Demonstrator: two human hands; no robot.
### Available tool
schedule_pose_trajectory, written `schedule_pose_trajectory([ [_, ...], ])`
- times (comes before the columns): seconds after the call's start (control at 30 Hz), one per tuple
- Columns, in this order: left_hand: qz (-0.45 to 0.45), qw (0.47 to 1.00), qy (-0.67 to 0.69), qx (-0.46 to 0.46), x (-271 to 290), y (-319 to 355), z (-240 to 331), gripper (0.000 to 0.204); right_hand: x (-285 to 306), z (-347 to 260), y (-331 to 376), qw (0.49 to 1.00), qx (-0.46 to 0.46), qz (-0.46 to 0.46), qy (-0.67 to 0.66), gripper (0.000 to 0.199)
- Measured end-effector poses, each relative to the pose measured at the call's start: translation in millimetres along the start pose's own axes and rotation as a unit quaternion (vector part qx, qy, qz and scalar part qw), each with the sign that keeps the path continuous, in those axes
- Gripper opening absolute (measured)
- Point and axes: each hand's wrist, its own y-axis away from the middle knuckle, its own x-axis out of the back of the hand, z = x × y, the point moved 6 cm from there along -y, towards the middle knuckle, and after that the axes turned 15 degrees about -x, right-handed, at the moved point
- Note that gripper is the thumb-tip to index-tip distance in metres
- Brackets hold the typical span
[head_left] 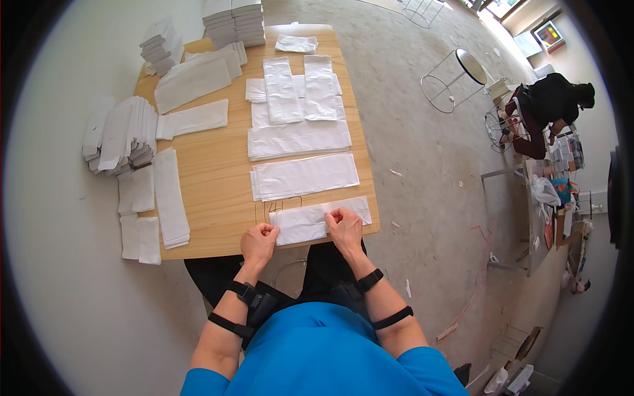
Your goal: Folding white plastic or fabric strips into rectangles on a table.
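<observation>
At the near edge of the wooden table lies a long white folded sheet; paper or thin cloth, I cannot tell. My left hand pinches its left end between thumb and fingertips. On the sheet's right half, my right hand is closed too, its fingertips pinching the white layer. Just beyond lies a flat stack of similar sheets, with another wide stack behind it. Two narrower white strips, a left one and a right one, lie lengthwise across the farther pile.
Along the table's left side are more white sheets, a leaning bundle and stacked white packs. Dark marks are drawn near my hands. On the right are a round stool, a seated person and a cluttered second table.
</observation>
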Motion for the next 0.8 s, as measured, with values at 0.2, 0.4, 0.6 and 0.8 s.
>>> schedule_pose_trajectory([
  [0.2,-0.001,1.000,-0.014,0.002,0.5,-1.1,2.9,0.025,1.0,-2.2,1.4,1.000,-0.009,-0.015,-0.006,0.021],
  [0.4,-0.015,0.999,0.049,-0.019,11.8,-1.5,-0.1,0.029,4.0,-19.8,2.9,1.000,0.007,-0.015,-0.022,0.019],
  [0.6,0.084,0.994,0.067,-0.033,34.3,-6.1,-25.3,0.024,-28.9,-80.1,-11.7,0.991,0.121,-0.037,-0.041,0.015],
  [0.8,0.078,0.985,0.148,-0.038,29.3,-12.5,-27.3,0.020,-85.3,-104.4,-40.5,0.985,0.155,-0.017,0.069,0.022],
])
